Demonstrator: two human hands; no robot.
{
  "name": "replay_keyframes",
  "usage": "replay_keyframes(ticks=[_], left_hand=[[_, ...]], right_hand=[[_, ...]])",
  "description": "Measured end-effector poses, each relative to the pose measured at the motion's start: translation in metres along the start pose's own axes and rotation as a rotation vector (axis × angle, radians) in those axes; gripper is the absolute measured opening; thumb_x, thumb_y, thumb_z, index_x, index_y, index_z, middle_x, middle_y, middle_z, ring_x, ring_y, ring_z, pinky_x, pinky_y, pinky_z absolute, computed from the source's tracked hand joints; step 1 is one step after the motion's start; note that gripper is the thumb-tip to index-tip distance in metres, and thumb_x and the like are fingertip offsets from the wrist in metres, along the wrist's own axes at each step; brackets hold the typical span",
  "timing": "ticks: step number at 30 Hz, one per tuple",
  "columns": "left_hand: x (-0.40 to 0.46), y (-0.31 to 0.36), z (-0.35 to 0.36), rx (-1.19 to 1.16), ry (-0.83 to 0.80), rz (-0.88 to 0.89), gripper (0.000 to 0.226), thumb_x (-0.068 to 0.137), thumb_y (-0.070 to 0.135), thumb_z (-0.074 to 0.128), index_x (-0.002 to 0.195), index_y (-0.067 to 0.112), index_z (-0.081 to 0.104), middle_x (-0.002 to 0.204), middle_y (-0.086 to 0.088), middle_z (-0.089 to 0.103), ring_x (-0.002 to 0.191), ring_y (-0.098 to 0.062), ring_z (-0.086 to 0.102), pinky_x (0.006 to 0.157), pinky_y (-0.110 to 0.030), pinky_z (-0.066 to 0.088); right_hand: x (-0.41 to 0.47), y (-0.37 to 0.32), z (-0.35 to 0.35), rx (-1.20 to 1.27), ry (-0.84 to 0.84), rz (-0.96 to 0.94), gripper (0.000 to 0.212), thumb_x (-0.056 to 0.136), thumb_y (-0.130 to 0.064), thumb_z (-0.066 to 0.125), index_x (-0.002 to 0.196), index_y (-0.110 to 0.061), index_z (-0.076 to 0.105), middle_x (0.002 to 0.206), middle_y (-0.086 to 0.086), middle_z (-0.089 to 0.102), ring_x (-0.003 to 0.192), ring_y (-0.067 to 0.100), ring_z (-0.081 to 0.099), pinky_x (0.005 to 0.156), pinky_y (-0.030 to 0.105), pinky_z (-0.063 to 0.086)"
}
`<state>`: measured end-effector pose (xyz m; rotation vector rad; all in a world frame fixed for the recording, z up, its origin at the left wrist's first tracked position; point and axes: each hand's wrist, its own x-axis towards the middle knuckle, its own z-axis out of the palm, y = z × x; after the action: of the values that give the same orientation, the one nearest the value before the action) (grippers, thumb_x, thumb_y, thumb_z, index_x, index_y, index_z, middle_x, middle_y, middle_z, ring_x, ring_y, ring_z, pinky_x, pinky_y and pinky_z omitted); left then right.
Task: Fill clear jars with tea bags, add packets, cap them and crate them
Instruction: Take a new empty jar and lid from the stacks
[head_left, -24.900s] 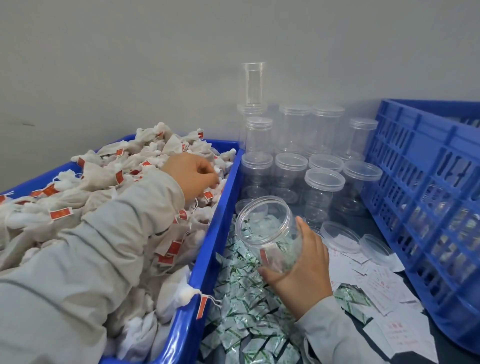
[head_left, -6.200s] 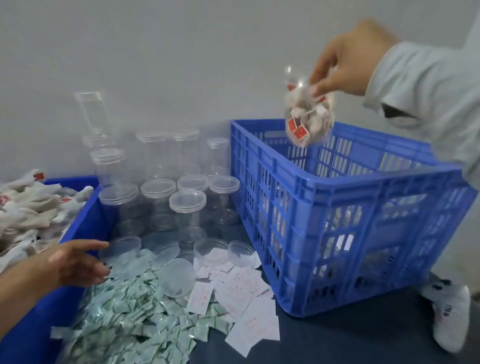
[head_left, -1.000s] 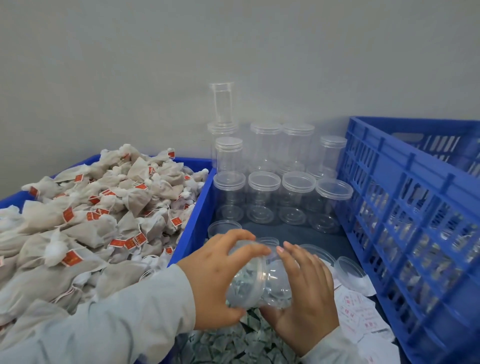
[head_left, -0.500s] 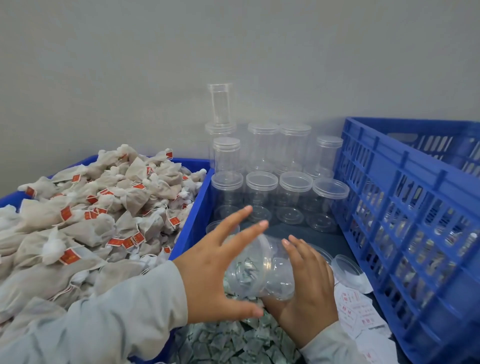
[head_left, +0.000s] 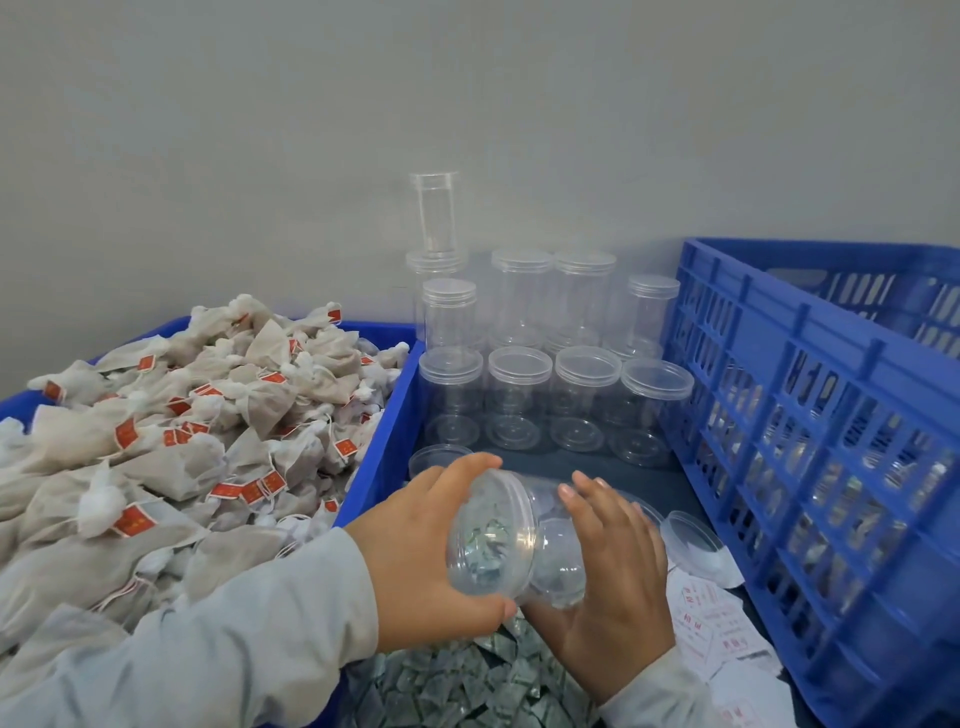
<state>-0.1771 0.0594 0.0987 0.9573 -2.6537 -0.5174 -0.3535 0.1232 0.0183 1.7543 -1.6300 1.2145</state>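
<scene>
While both hands work one clear jar (head_left: 540, 540) over the green packets (head_left: 467, 686), it lies on its side, mouth end toward the left hand (head_left: 415, 551). Left hand: fingers and thumb curled round the lid (head_left: 485, 538). Right hand (head_left: 608, 566): cups the jar body from beneath, fingers on its far side. The jar looks empty; the green seen through it is probably the pile behind.

Risks, as judged:
- Smooth thin plastic, sideways hold: a hard twist could slip the jar into the packets.
- Lid freed abruptly could skid toward the loose lids (head_left: 691, 535) and paper slips (head_left: 717, 623).
- Heaped tea bags (head_left: 208, 431) in the blue bin (head_left: 387, 447) sit close; trailing tag strings could snag a sleeve.
- Left elbow travel could nudge the standing capped jars (head_left: 519, 395) beside the blue crate (head_left: 810, 415).
</scene>
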Motion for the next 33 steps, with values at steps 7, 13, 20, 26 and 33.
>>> replay_keyframes(ticks=[7, 13, 20, 26, 33], left_hand=[[0.003, 0.003, -0.003, -0.072, 0.011, -0.11, 0.094, 0.046, 0.078, 0.048, 0.128, 0.046, 0.015, 0.107, 0.021, 0.047, 0.073, 0.003, 0.054, 0.065, -0.012, 0.038], [0.004, -0.001, 0.001, -0.112, 0.036, -0.206, 0.091, 0.042, 0.084, 0.038, 0.122, 0.042, 0.024, 0.092, 0.015, 0.055, 0.08, -0.002, 0.056, 0.071, -0.019, 0.042], [0.005, 0.006, 0.0, -0.342, -0.011, -0.346, 0.087, 0.045, 0.081, 0.047, 0.116, 0.032, 0.033, 0.087, 0.005, 0.061, 0.055, -0.009, 0.063, 0.06, -0.025, 0.054], [0.008, 0.007, -0.007, -0.99, -0.151, -0.599, 0.097, 0.046, 0.071, 0.063, 0.113, 0.002, 0.047, 0.065, -0.018, 0.058, 0.043, -0.023, 0.055, 0.042, -0.026, 0.048], [0.015, 0.008, -0.009, -1.331, 0.097, -0.495, 0.069, 0.042, 0.047, 0.063, 0.1, 0.011, 0.051, 0.103, -0.023, 0.053, 0.051, -0.017, 0.056, 0.043, -0.023, 0.047]], right_hand=[[-0.002, 0.001, 0.004, -0.048, 0.037, -0.001, 0.069, 0.076, -0.056, 0.054, 0.13, -0.016, 0.04, 0.131, 0.011, 0.053, 0.124, 0.025, 0.042, 0.104, 0.05, 0.027], [-0.003, 0.001, 0.004, -0.079, 0.075, -0.016, 0.064, 0.08, -0.054, 0.052, 0.132, -0.019, 0.038, 0.136, 0.004, 0.041, 0.127, 0.025, 0.039, 0.107, 0.05, 0.023], [-0.003, 0.001, 0.003, -0.115, 0.103, -0.04, 0.064, 0.078, -0.05, 0.055, 0.131, -0.02, 0.039, 0.136, 0.005, 0.04, 0.127, 0.027, 0.038, 0.107, 0.051, 0.022], [0.0, 0.01, -0.001, -0.143, 0.167, 0.151, 0.081, 0.069, -0.04, 0.072, 0.135, -0.013, 0.034, 0.139, 0.01, 0.042, 0.129, 0.03, 0.033, 0.107, 0.052, 0.026], [0.009, 0.015, -0.019, 0.564, -0.007, 0.442, 0.094, 0.045, -0.064, 0.08, 0.126, -0.032, 0.044, 0.123, -0.003, 0.056, 0.113, 0.017, 0.055, 0.099, 0.045, 0.044]])
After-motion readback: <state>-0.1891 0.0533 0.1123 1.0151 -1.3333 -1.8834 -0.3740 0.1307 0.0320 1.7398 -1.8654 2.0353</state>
